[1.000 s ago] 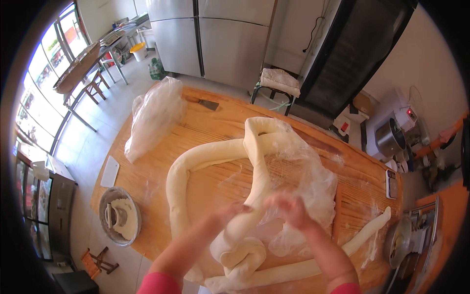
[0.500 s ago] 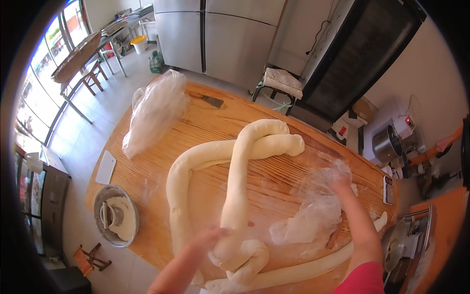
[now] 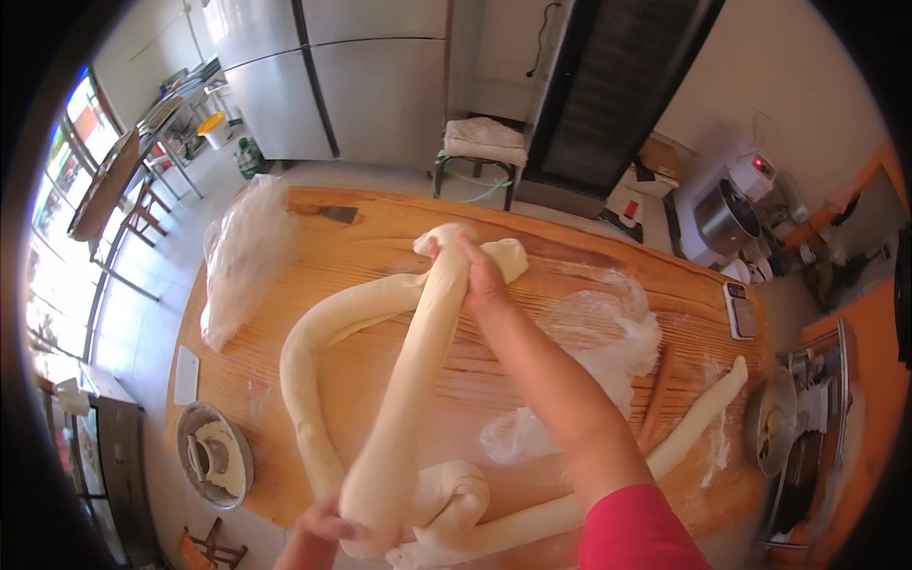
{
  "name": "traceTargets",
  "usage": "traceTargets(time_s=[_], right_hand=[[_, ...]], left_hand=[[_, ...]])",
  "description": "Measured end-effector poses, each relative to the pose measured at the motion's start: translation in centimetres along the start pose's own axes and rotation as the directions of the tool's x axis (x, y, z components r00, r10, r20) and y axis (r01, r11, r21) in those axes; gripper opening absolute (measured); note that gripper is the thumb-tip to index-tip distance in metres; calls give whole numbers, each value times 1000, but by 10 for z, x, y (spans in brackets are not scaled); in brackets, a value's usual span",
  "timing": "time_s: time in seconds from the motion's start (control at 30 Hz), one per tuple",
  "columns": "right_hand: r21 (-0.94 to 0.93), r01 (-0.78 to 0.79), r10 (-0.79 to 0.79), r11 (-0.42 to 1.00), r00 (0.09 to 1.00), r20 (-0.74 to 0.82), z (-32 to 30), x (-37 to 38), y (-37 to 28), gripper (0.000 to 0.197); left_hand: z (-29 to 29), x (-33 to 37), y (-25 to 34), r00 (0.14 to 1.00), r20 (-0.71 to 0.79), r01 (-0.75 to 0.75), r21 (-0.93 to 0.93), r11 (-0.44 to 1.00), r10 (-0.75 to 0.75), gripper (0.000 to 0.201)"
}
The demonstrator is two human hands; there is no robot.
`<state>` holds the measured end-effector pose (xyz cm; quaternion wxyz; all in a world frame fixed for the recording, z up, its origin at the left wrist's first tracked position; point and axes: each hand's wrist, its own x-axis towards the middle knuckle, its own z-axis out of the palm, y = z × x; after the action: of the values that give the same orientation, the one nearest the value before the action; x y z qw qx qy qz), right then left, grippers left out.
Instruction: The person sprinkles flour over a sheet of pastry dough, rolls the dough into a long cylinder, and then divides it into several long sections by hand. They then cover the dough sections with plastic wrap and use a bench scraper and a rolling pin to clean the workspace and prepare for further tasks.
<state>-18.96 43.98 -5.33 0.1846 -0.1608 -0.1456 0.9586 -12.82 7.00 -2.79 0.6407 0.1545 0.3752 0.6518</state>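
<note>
A thick strand of pale dough [image 3: 408,380] slants across the middle, raised over another strand. My right hand [image 3: 478,273] is wrapped round its far end. Under its near end my left hand [image 3: 328,522] is closed, partly hidden by the dough. A second thick strand [image 3: 304,366] bends round on the left and passes beneath the held one, its end [image 3: 508,258] showing beyond my right hand. Close to me lies a folded lump of dough [image 3: 456,489]. A thinner dough strand [image 3: 698,413] runs off to the right.
On the wooden table [image 3: 560,256] lie a crumpled clear plastic sheet [image 3: 598,332], a rolling pin [image 3: 657,394], a scale [image 3: 739,311], a plastic bag [image 3: 247,256], a metal scraper [image 3: 338,215] and a white scraper [image 3: 186,375]. A flour bowl [image 3: 217,451] stands at left.
My right hand has let go of the plastic sheet and gripped the dough strand's far end. My left hand has moved nearer, and the strand has shifted toward me. The view has turned.
</note>
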Motion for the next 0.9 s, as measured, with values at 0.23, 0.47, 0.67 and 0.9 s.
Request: traceTargets(time_s=[0.23,0.47,0.67,0.9], right_hand=[[-384,653,-674,653,732,99,-45,-102,-142,30],[-647,406,-748,645,506,-429,-167,-180,-168,38],[-734,64,-310,-676,879,362,-130,-192,-67,61],[-255,647,410,-719,691,596,-74,-119,21,48]], left_hand=[[10,116,79,971,-14,-238,4,971,238,54],[11,254,67,986,-165,86,635,768,26,54],[27,133,-32,794,-363,365,926,95,488,79],[77,58,-127,835,-419,449,893,-1,357,69]])
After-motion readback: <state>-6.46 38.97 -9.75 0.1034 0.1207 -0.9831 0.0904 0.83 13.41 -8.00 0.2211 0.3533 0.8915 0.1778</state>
